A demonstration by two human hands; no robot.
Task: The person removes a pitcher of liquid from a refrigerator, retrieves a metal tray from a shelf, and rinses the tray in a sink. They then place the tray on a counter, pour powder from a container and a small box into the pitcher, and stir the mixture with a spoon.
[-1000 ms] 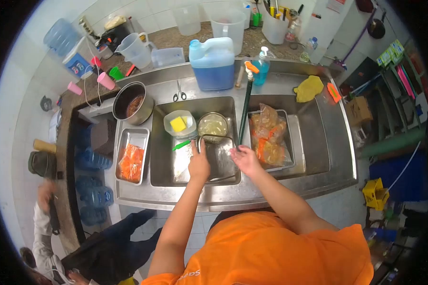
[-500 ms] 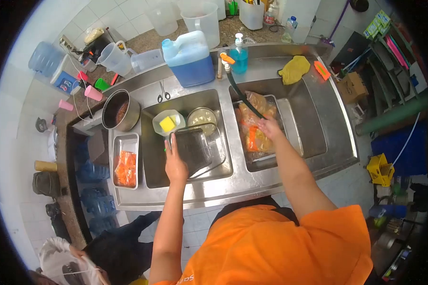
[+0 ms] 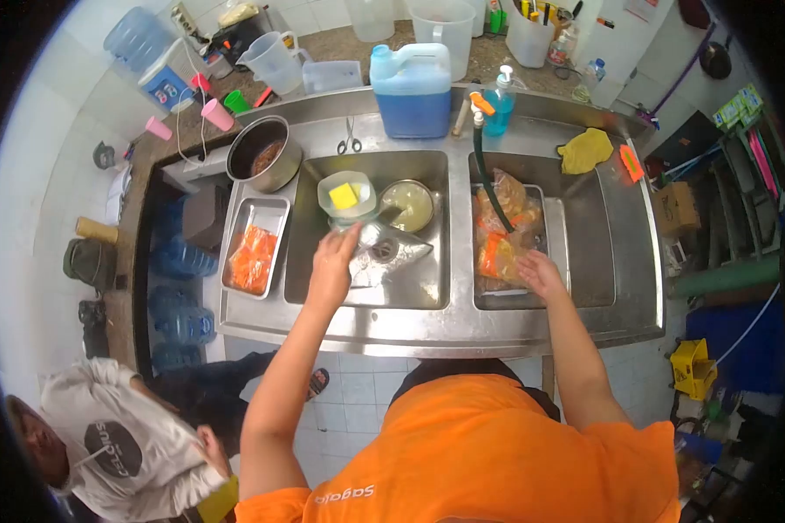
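My left hand (image 3: 331, 266) is over the left sink basin, fingers curled at the edge of a see-through rectangular container (image 3: 392, 253). The container is tilted and blurred, so its outline is hard to follow. Just beyond it are a bowl with a yellow sponge (image 3: 344, 196) and a round bowl of cloudy liquid (image 3: 406, 206). In the right basin, my right hand (image 3: 541, 274) has its fingers apart beside plastic bags of orange food (image 3: 501, 248) in a metal tray (image 3: 510, 301). A dark green hose (image 3: 488, 179) hangs over the bags, apart from my right hand.
Left of the basins are a metal tray of orange packets (image 3: 251, 261) and a pot (image 3: 264, 155). Behind stand scissors (image 3: 350, 138), a blue jug (image 3: 412, 96) and a soap pump bottle (image 3: 499, 105). A yellow cloth (image 3: 586, 151) lies right. Another person (image 3: 122, 436) is at lower left.
My right hand has let go of the hose and drawn back from it. My left hand has tilted the container. The camera view has shifted, and more of the other person shows.
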